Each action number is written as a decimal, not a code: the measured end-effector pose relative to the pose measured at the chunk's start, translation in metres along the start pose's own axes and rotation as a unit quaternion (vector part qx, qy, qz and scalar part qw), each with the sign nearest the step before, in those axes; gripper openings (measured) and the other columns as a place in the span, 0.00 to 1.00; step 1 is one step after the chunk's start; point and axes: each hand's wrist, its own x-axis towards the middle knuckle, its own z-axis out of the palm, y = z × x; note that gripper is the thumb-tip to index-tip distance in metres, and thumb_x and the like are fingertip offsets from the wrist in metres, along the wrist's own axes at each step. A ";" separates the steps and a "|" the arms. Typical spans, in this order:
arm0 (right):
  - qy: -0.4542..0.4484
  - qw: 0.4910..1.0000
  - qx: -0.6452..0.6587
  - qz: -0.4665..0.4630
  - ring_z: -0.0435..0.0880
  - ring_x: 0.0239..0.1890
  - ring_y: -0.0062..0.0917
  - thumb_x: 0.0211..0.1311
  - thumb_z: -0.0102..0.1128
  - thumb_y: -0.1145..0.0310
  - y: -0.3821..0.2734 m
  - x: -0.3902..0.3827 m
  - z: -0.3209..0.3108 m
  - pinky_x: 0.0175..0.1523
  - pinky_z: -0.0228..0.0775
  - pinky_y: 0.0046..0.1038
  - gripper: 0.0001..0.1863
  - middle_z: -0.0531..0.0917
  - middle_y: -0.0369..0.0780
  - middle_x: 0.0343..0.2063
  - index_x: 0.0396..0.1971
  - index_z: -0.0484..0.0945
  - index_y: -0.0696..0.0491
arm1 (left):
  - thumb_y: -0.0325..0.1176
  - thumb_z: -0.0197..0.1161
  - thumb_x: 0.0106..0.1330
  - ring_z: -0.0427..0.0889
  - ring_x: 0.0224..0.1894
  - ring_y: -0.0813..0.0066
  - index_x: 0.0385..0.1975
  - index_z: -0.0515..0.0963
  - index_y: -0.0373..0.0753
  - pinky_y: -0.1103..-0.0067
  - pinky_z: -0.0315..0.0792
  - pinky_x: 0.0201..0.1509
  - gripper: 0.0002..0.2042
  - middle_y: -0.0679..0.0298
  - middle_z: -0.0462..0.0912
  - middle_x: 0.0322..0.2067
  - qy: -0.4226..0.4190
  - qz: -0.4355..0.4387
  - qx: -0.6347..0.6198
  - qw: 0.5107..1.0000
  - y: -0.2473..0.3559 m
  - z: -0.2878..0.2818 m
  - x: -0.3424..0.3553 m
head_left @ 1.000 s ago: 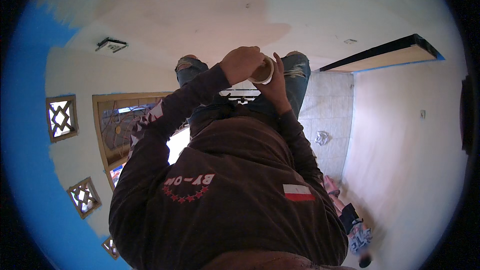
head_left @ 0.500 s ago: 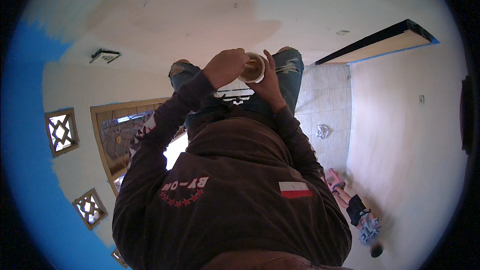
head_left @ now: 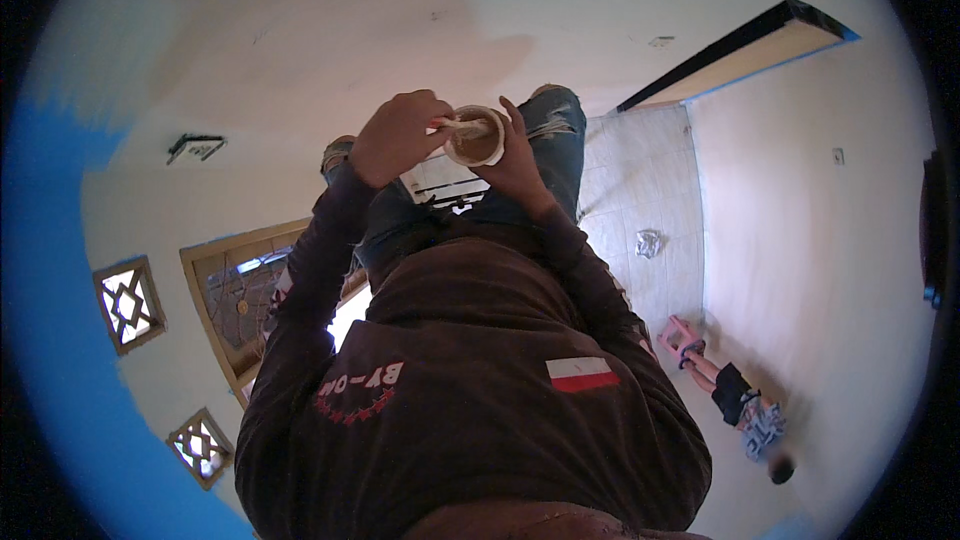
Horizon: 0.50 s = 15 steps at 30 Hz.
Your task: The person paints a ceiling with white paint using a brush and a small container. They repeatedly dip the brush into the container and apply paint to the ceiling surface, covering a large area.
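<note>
My left hand (head_left: 398,140) is closed around a small paintbrush (head_left: 465,127), only partly visible between my fingers. Its pale end reaches over and into a round, white-rimmed tub (head_left: 500,140). Inside the tub is brownish, paint-like stuff (head_left: 480,148). Fingers of my right hand (head_left: 518,168) wrap the tub's right side and underside, holding it up in front of the wall. Both hands are above my bent knees in torn jeans (head_left: 555,155).
Ahead is a pale wall (head_left: 330,30) with a darker patch; blue paint (head_left: 45,240) covers the left side. A wooden-framed window (head_left: 240,290) is at left. A black-edged board (head_left: 740,55) juts out right. A person (head_left: 745,410) stands by a pink stool (head_left: 680,336).
Both hands and the tub have shifted slightly left. My left hand has drawn back from the tub, so more of the brush shows. The view has tilted a little.
</note>
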 end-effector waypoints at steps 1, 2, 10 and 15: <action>-0.005 1.000 -0.007 -0.009 0.55 0.72 0.48 0.42 0.79 0.63 0.001 0.000 0.000 0.72 0.60 0.44 0.43 0.65 0.50 0.65 0.61 0.69 0.54 | 0.37 0.66 0.57 0.82 0.36 0.53 0.35 0.84 0.38 0.65 0.76 0.43 0.11 0.55 0.81 0.31 -0.003 -0.007 0.001 1.000 0.002 -0.003 -0.001; -0.009 1.000 -0.006 -0.005 0.54 0.73 0.47 0.43 0.78 0.64 0.001 -0.002 0.000 0.73 0.58 0.44 0.43 0.65 0.48 0.65 0.62 0.68 0.53 | 0.37 0.66 0.57 0.82 0.36 0.54 0.35 0.84 0.38 0.65 0.76 0.43 0.11 0.55 0.81 0.31 -0.005 -0.014 0.003 1.000 0.003 -0.007 -0.002; 0.005 0.999 0.033 0.023 0.63 0.69 0.46 0.43 0.78 0.64 -0.007 -0.003 -0.002 0.70 0.63 0.42 0.42 0.62 0.50 0.65 0.62 0.68 0.52 | 0.37 0.67 0.62 0.85 0.35 0.58 0.37 0.84 0.37 0.69 0.78 0.42 0.11 0.55 0.85 0.34 0.005 -0.024 -0.003 1.000 0.002 -0.014 -0.008; 0.000 1.000 0.027 0.015 0.63 0.69 0.47 0.42 0.79 0.63 -0.002 -0.003 -0.001 0.70 0.63 0.43 0.44 0.61 0.51 0.66 0.62 0.67 0.54 | 0.38 0.70 0.59 0.85 0.34 0.58 0.36 0.85 0.37 0.71 0.78 0.41 0.12 0.54 0.85 0.32 0.035 -0.039 -0.017 0.998 0.000 -0.015 -0.013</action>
